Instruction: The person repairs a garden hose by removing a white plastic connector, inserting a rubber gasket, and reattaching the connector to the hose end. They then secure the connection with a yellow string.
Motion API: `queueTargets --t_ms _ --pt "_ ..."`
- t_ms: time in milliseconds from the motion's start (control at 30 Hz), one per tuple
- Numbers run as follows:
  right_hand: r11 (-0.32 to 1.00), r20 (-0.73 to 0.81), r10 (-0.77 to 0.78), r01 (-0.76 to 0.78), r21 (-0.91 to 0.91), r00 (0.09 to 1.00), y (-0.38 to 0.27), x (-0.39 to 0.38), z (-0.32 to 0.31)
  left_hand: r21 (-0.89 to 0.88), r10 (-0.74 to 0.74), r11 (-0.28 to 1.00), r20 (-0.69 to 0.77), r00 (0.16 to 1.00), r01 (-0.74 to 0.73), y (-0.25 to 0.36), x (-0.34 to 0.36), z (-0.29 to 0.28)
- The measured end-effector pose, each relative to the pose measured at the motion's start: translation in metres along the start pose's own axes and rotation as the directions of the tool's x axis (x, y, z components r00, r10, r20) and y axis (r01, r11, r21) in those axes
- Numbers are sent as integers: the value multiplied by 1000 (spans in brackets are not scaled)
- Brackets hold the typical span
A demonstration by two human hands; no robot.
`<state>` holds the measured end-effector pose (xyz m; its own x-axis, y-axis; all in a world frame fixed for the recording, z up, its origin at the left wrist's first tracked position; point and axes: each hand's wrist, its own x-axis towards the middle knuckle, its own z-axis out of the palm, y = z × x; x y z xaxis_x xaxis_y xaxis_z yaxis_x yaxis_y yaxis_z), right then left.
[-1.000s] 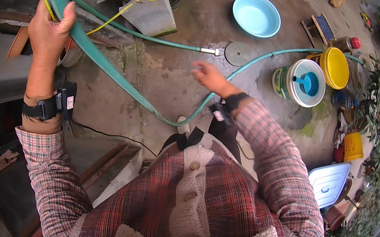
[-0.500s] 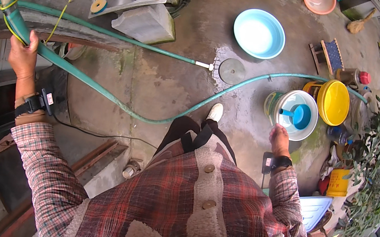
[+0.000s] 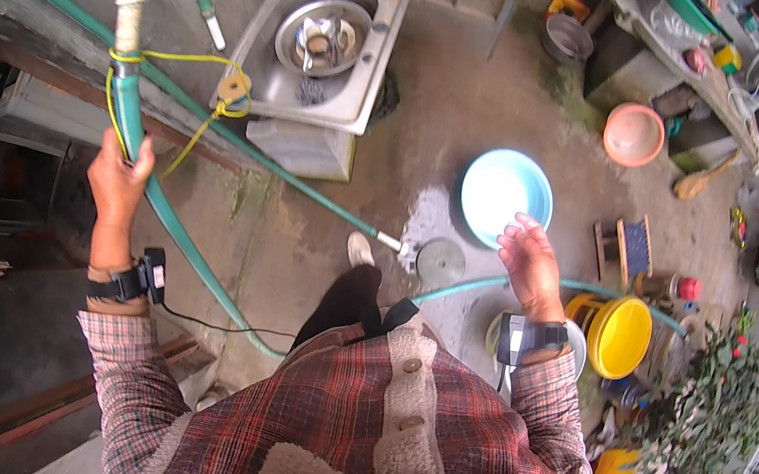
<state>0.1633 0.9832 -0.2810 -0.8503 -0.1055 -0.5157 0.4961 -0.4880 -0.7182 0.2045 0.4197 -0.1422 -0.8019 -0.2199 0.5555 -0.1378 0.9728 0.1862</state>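
Green hose, thick end raised, in my left hand: fingers wrapped around it, thumb up along the side. The pale end stands above my fist, nearly upright, with bare hose between. Below the fist the hose slants down to the right, slips out of sight behind my coat, then shows again past my right side.

Change over the last half second: my right hand has left the white bucket and come forward, and the raised end has tipped more upright. My view has swung too; the whole sink is in it now. For handling the hose, I judge this leaves the hold to my left alone, the right being free.

Right fingers are loosely spread, nothing in them, well apart from the hose's raised end. They cross the near edge of the blue basin as I look down (touching or just above, I can't tell).

Farther out: yellow cord looped around the hose below its pale end, knot by the sink's corner; yellow bucket off right.
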Motion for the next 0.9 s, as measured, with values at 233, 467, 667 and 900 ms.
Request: queueTargets --t_ms 233,467,667,900 --pt "997 152 -26 37 -70 988 -45 105 114 -260 -188 944 83 979 204 5 41 30" --pt "995 233 65 -43 -95 970 -82 198 168 -344 -297 882 124 947 321 13 83 76" --pt "979 316 149 -95 -180 937 -126 321 207 -360 -473 797 124 872 484 24 115 129" --pt "915 531 394 -267 -301 750 -166 452 284 -299 -663 700 64 746 648 79 159 185"
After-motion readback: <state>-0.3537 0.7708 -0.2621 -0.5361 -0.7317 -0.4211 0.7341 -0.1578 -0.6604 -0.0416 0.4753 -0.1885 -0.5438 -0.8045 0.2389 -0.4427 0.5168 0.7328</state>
